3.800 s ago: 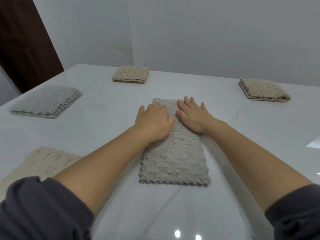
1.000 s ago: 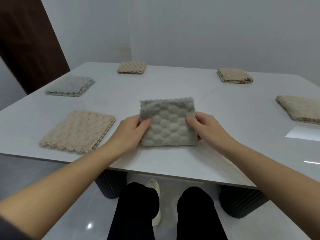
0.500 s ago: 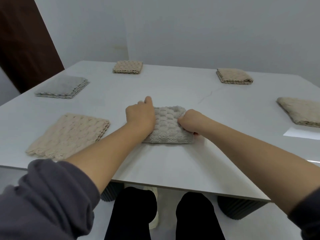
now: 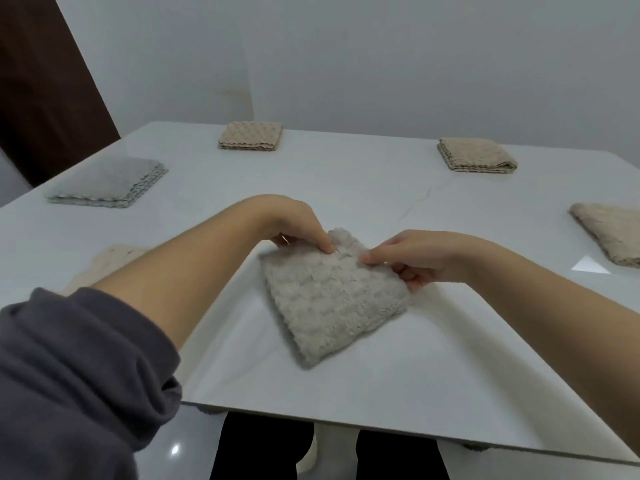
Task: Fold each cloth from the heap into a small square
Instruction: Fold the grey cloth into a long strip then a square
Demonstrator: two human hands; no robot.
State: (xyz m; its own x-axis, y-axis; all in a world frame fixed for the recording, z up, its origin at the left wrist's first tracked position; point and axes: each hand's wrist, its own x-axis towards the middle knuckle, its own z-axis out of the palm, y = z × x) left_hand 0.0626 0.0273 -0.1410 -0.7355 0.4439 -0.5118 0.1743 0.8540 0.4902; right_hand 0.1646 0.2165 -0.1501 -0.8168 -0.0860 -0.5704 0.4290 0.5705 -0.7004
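We are pinching the far corner of the cloth (image 4: 332,299) with the left hand (image 4: 298,225), thumb and fingertips closed on it. We are gripping its right edge with the right hand (image 4: 415,261), thumb on top and fingers curled beneath. Both wrists are bending inward and both forearms are reaching in over the near edge of the table (image 4: 346,188). The cloth is lying at the table's middle, turned cornerwise; whether its near corner is touching the top, we cannot tell.

We are judging this cloth as already folded to a small square and awaiting placement. Three beige squares are lying finished: the far cloth (image 4: 251,135), the far right cloth (image 4: 476,155) and the right-edge cloth (image 4: 609,237). The grey pile (image 4: 107,181) and the pale pile (image 4: 110,259), half hidden behind the left forearm, are looking larger and probably remaining.
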